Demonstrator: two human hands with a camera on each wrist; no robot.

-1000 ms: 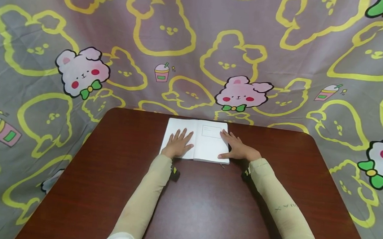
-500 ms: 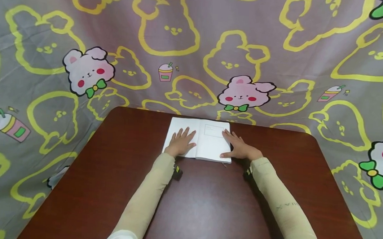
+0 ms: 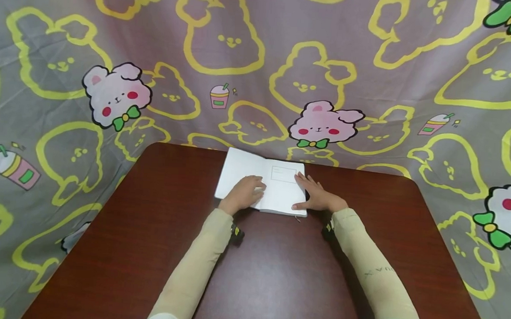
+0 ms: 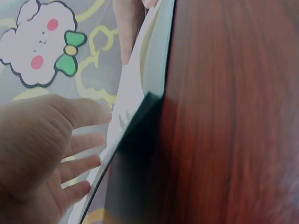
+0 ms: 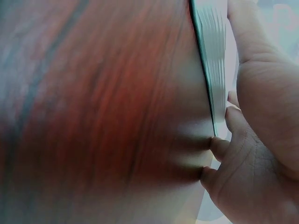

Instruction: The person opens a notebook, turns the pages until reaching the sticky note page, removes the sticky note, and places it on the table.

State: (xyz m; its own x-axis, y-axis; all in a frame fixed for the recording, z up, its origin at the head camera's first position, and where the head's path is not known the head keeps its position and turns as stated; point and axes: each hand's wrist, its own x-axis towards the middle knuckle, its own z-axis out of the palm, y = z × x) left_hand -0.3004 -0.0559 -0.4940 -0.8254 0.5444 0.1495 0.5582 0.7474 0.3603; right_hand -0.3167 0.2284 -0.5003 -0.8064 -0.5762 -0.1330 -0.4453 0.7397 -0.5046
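Observation:
An open notebook (image 3: 280,192) with white pages and a dark green cover lies near the table's far edge. Its right page bears a small printed box. The left half of the notebook (image 4: 108,154) is tilted up off the table in the left wrist view. My left hand (image 3: 246,193) is over the left page near the centre fold, fingertips against the paper. On the right page's outer edge rests my right hand (image 3: 320,197), fingers spread. In the right wrist view, two fingertips of the right hand (image 5: 257,154) reach past the cover's edge to the table.
The notebook lies on a dark red-brown wooden table (image 3: 271,271) with rounded far corners. A patterned curtain (image 3: 253,39) with cartoon animals hangs right behind and beside the table. A thin ribbon marker (image 3: 297,220) sticks out below the notebook.
The left hand has shifted right toward the fold, and its fingers have gone from spread flat to bent. The notebook's left half has risen off the table. My right hand has stayed in place.

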